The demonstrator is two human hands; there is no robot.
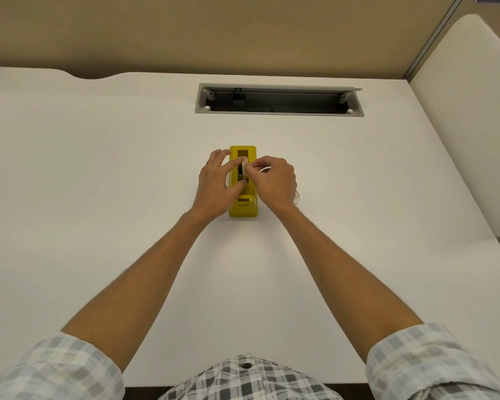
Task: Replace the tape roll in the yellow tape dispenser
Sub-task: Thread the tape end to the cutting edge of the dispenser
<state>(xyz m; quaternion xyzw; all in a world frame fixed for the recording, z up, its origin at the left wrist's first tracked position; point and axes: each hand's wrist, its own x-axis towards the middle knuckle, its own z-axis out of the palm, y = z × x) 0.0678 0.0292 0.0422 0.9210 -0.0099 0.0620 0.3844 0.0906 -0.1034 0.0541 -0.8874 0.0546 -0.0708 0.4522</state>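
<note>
The yellow tape dispenser (243, 207) stands upright in the middle of the white desk (98, 168), its slot facing up. A pale tape roll (244, 166) sits in the top of the slot, mostly hidden by fingers. My left hand (218, 183) rests against the dispenser's left side, with index finger and thumb on the roll. My right hand (274, 180) pinches the roll from the right. A second clear tape roll (298, 196) peeks out from under my right hand on the desk.
A grey cable tray opening (279, 100) is cut into the desk behind the dispenser. A tan partition wall (214, 30) runs along the back and a white divider (468, 125) stands at the right.
</note>
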